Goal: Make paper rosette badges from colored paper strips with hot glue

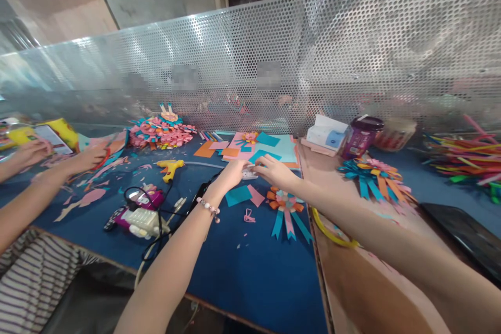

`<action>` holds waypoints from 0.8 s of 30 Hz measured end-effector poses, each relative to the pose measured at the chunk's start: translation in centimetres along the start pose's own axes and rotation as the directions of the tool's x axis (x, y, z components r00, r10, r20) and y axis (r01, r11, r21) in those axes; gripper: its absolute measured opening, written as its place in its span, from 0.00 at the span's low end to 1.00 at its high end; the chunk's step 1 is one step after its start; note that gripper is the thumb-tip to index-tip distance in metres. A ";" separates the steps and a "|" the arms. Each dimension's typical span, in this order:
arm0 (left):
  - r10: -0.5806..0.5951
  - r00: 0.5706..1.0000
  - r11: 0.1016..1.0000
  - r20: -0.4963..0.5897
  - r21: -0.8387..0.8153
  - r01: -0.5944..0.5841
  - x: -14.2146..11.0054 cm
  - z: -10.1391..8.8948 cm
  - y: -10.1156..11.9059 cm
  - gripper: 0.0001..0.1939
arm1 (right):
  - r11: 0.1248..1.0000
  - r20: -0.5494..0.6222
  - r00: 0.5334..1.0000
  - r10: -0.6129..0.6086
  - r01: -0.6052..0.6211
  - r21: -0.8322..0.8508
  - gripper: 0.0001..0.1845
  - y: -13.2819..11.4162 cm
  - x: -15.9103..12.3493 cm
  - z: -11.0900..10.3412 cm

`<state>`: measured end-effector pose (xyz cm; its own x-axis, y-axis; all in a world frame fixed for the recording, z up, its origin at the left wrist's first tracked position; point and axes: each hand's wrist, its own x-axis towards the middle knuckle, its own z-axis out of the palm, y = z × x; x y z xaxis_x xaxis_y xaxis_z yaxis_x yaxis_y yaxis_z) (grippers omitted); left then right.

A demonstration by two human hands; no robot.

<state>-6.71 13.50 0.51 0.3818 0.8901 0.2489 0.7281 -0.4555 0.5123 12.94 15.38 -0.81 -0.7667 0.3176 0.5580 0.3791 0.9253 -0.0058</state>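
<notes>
My left hand [231,173], below a beaded bracelet, has its fingers bent around a small whitish object [249,173] whose kind I cannot make out. From the other side my right hand [273,171] reaches it with curled fingers. Both hands are over coloured paper sheets [289,147]. Just below them lie a blue paper piece [238,195], a pink paper piece [256,195] and a small pink clip-like thing [249,215]. A paper rosette [287,201] with orange petals and blue and pink tails lies near my right wrist.
A yellow glue gun [171,168], tangled cables and a power strip [146,222] lie left. Behind are a heap of paper flowers [160,131] and a perforated metal screen [235,57]. At right are another rosette [371,180], a purple container [362,136] and a black phone [462,235]. A co-worker's hands [92,158] hold scissors.
</notes>
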 end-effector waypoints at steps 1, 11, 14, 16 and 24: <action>-0.003 1.000 1.000 0.002 -0.008 0.003 0.1 0.0 -0.1 0.14 | 1.000 -0.009 1.000 -0.001 0.001 -0.012 0.13 0.2 0.0 0.0; 0.007 1.000 0.999 -0.015 -0.043 -0.008 0.0 -0.2 0.2 0.15 | 0.999 0.015 0.999 -0.049 0.049 -0.001 0.13 1.9 0.5 0.0; 0.002 1.000 0.999 -0.016 -0.045 -0.003 0.0 -0.3 0.2 0.15 | 0.998 0.029 0.998 -0.058 0.058 0.021 0.11 2.1 0.9 0.1; -0.005 1.000 0.999 -0.020 -0.041 0.004 0.0 -0.4 0.2 0.16 | 0.998 0.026 0.998 -0.050 0.049 0.036 0.11 2.0 0.9 -0.1; -0.020 0.999 0.999 -0.026 -0.026 0.019 0.0 -0.1 -0.4 0.16 | 0.980 -0.090 0.978 0.186 -0.179 0.081 0.17 0.6 -1.6 -4.7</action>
<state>-7.00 13.71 0.38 0.3525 0.8990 0.2598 0.7203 -0.4379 0.5379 16.82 14.41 2.23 -0.6331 0.4645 0.6192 0.4669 0.8672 -0.1732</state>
